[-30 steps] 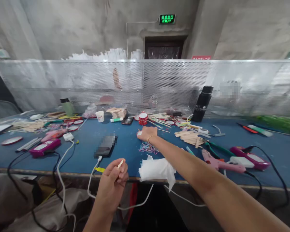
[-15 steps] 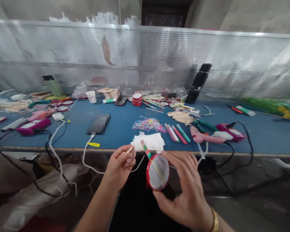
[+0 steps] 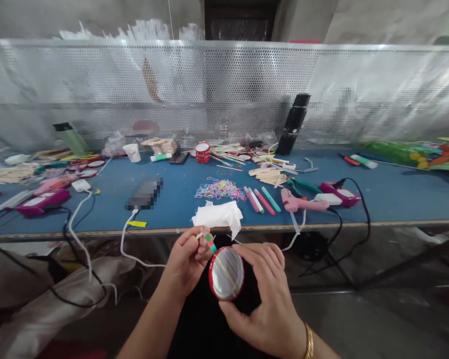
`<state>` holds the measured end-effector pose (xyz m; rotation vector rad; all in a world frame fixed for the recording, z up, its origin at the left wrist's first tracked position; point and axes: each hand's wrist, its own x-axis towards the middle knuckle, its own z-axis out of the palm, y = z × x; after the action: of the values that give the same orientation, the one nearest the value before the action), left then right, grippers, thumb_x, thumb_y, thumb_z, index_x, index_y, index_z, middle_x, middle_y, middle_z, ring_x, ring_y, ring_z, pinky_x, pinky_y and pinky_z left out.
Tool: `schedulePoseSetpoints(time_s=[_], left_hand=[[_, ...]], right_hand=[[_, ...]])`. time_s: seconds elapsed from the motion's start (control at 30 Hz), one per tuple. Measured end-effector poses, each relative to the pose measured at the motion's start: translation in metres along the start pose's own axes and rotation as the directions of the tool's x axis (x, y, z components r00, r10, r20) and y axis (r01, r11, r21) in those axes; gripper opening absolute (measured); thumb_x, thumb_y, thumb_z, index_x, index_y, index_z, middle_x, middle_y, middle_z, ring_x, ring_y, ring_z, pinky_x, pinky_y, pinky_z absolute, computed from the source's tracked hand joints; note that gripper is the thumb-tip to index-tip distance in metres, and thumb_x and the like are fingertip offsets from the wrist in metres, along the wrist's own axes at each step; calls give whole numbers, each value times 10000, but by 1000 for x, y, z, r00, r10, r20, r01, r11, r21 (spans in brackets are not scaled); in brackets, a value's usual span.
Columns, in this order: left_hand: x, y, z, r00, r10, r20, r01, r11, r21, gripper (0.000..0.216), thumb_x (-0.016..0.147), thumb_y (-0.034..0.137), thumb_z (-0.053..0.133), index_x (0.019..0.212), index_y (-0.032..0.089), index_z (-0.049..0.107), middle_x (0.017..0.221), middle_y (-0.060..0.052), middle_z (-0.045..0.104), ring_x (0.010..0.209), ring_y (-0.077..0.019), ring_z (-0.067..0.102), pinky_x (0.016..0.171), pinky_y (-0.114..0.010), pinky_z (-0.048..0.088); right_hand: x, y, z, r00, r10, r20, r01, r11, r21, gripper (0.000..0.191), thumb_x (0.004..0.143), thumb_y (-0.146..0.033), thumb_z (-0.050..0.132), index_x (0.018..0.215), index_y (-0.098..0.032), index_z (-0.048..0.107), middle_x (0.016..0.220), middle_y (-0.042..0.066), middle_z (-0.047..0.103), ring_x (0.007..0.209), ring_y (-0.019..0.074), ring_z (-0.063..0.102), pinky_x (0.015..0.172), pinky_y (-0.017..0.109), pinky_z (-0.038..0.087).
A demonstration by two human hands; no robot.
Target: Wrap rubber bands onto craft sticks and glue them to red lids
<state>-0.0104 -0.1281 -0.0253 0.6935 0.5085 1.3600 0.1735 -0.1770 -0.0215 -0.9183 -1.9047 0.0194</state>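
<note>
Upright between the fingers and thumb of my right hand (image 3: 271, 294) is a small toy drum (image 3: 227, 274) with a red rim and a pale, shiny face. A yellow band and fainter pinkish lines cross that face. From its upper left edge sticks out a flat wooden handle (image 3: 212, 245) striped in green and red. My left hand (image 3: 187, 262) is closed in a pinch on a short pale wooden stick (image 3: 199, 235). Its fingertips are right at the handle's end; whether they touch it I cannot tell. Both hands are in front of the table edge.
On the blue table (image 3: 179, 199) are white tissue (image 3: 217, 214), small coloured rubber bands (image 3: 220, 189), several markers (image 3: 262, 199), wooden sticks (image 3: 267, 175) and a pink glue gun (image 3: 303, 202). A stack of red drums (image 3: 202, 152) and a black bottle (image 3: 294, 124) stand behind. Cables hang over the front edge.
The drum has come left and slightly down in my right hand, so its striped handle is now at my left fingertips. The camera view has shifted right.
</note>
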Motion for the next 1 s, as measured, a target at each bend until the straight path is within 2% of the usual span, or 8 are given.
schedulePoseSetpoints(time_s=[0.37,1.0], left_hand=[[-3,1,1,1000,1,3,-1,1000,13,444,653,408,956,782,114,650,698,28,455,574,-36,269,507,-157,256],[-3,0,-1,1000,12,-10,-11,997,76,446,654,442,947,788,127,661,725,21,464,575,-41,261,501,-169,248]], right_hand=[[0,1,4,1000,5,15,-5,1000,-11,616,777,-389,708,1335,-224,506,1165,102,716,1063,330,680,1003,549,422],[2,-2,6,999,23,44,-24,1000,20,597,751,-345,735,1303,-248,527,1149,91,719,1031,312,689,960,523,452]])
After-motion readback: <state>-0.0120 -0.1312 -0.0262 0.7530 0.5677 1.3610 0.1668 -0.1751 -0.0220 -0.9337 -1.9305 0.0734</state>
